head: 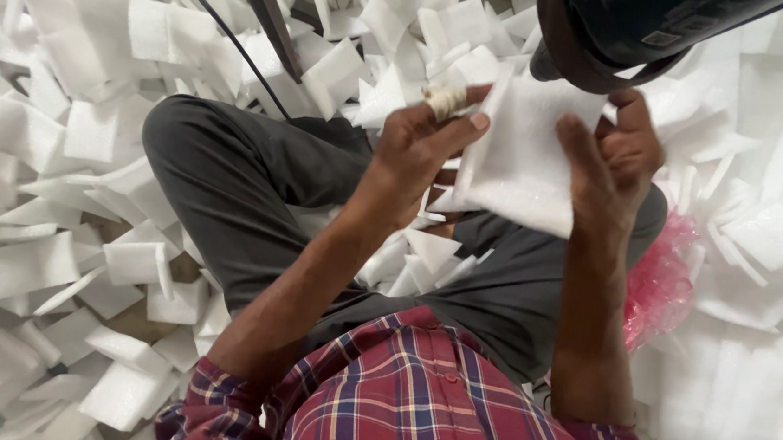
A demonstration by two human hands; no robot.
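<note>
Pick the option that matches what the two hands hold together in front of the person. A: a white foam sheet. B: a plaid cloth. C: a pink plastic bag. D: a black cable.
A: the left hand and right hand both grip the edges of one white foam sheet, above the lap.

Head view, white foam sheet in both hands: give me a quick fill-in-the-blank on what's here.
1. The square white foam sheet is held between the left hand and the ____ hand.
2. A finger of the left hand is wrapped in pale ____.
3. The crumpled plastic bag beside the person's grey trouser leg is ____ in colour.
4. The loose foam offcuts piled all around are ____ in colour.

Missing words: right; tape; pink; white
</note>
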